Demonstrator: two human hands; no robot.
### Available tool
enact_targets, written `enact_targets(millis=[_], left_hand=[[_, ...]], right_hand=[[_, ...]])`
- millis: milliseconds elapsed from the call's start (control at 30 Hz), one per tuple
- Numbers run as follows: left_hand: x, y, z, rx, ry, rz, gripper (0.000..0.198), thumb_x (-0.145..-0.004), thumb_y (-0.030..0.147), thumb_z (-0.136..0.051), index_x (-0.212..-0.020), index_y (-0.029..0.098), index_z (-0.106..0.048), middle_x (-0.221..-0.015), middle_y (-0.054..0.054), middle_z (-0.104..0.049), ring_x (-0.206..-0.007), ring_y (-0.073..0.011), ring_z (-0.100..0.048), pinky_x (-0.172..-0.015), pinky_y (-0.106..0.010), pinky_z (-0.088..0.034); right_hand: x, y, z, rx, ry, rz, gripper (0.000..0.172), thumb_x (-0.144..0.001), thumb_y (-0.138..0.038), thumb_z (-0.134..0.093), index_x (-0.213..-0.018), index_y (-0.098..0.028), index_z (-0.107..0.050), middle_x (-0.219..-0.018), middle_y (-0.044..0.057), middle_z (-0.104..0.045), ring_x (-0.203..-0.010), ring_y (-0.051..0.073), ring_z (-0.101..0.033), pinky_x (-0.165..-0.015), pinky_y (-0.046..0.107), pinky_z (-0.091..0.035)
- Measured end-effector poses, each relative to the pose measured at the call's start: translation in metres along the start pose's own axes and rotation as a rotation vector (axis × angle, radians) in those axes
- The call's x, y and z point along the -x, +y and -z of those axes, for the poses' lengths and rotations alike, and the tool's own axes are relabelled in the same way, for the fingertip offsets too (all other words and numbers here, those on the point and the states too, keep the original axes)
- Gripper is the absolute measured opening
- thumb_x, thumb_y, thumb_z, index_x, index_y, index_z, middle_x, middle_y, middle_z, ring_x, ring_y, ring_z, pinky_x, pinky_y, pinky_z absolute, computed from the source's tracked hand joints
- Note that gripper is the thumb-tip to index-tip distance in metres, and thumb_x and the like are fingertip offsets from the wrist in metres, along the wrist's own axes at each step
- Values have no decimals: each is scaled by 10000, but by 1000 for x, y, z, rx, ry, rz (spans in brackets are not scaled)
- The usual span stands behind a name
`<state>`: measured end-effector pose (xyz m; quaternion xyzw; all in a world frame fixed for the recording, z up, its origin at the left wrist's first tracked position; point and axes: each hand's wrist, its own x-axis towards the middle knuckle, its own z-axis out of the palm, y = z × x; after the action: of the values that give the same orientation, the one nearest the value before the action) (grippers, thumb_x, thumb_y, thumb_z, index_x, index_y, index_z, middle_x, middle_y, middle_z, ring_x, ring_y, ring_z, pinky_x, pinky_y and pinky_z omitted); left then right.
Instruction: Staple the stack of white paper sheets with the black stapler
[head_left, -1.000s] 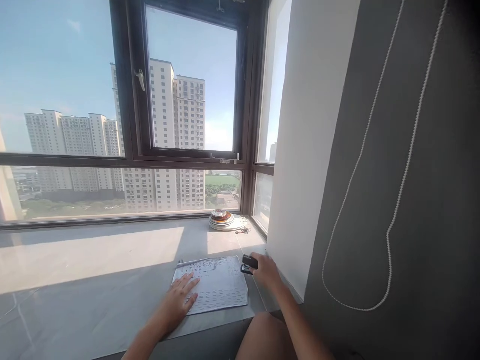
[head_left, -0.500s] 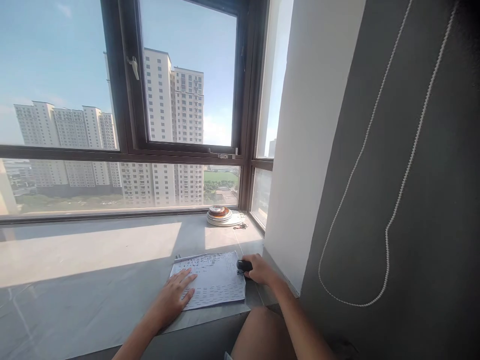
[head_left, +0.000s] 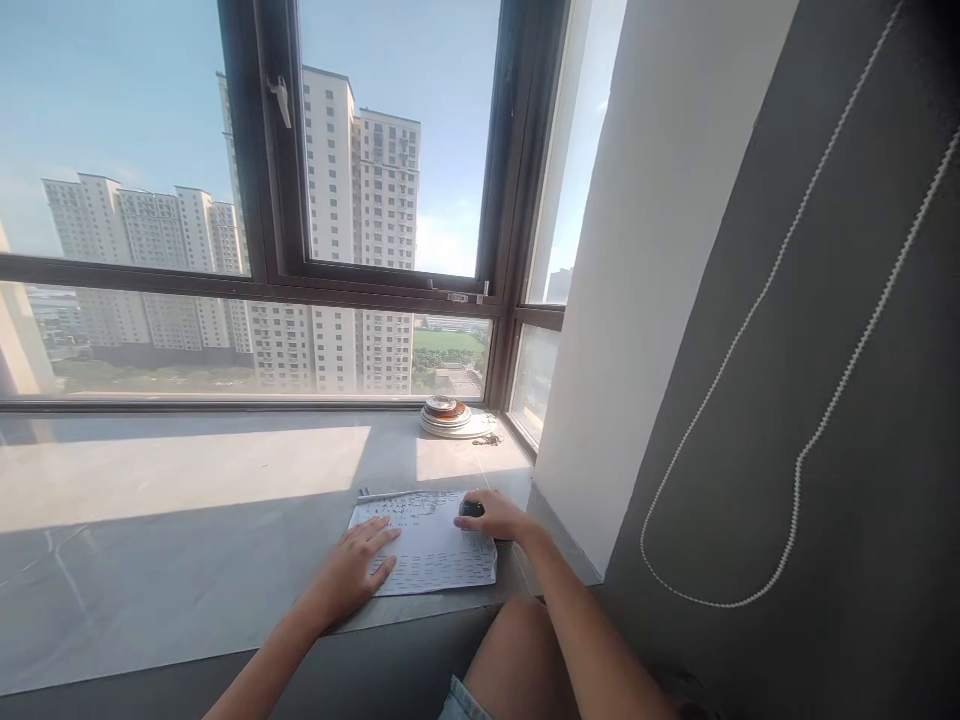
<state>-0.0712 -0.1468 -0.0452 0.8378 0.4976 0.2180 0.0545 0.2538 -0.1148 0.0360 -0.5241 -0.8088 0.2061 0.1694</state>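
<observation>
A sheaf of white paper (head_left: 431, 572) lies on the grey stone windowsill, with rows of short dark dashes along its near part and denser marks at its far edge. My left hand (head_left: 358, 562) rests flat on its left side, fingers spread. In my right hand (head_left: 501, 517) is a small black stapler (head_left: 471, 509), gripped over the right part of the paper. Fingers cover much of the stapler, and its underside is hidden, so I cannot tell whether its jaws are pressed together.
Stacked plates (head_left: 445, 417) stand at the sill's back corner beside a small dark stringy item (head_left: 487, 440). A dark-framed window (head_left: 375, 290) runs behind. To the right are a white wall column (head_left: 615, 330) and a hanging bead chain (head_left: 799, 465). My bent knee (head_left: 521, 650) is below the sill.
My right hand has brought the stapler from the paper's right edge further left over the sheet. My left hand remains flat on the paper. The camera view has shifted slightly.
</observation>
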Motion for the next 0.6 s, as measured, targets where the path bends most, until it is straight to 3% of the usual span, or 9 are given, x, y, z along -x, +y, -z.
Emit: enact_targets(millis=[67,133,300,600], left_hand=[[0,-1,-1,3,14,-8,496,-986,486,-516,-1419,283,-645,-1538,-85,-556,-1429,-315,-490,-1218,-517,-357],[1,-2,-3,4,21,-10,497,-985,493,-518,-1415,282,-649,-1533,-84,-561,-1423,-314,-496,-1213,-511,-365],[0,-1,-2,-14,29,-21,489,-977,474,-529,-1401,269,-659,-1522,-93,-571,-1416,-322,-505,-1205,-509,-371],[-1,8,2,-25,-1,-39,530,-995,506,-485,-1428,237,-631,-1527,-110,-562,-1425,-328,-483,-1209,-505,-343]], right_hand=[[-3,-3,-2,-25,16,-86,449,-1035,-483,-417,-917,-192,-739,-986,71,-747,-952,228,-664,-835,308,-451],[-6,-6,-8,51,70,-162,592,-1073,-497,-261,-917,-199,-748,-1043,94,-751,-1049,253,-656,-915,360,-442],[-9,-15,-28,325,108,-185,531,-1064,-372,-251,-1051,-233,-764,-1233,119,-716,-1228,302,-574,-1018,509,-379],[-10,-34,-37,519,67,-265,546,-1034,-292,-277,-979,-185,-810,-1106,183,-734,-1158,347,-573,-1008,558,-315]])
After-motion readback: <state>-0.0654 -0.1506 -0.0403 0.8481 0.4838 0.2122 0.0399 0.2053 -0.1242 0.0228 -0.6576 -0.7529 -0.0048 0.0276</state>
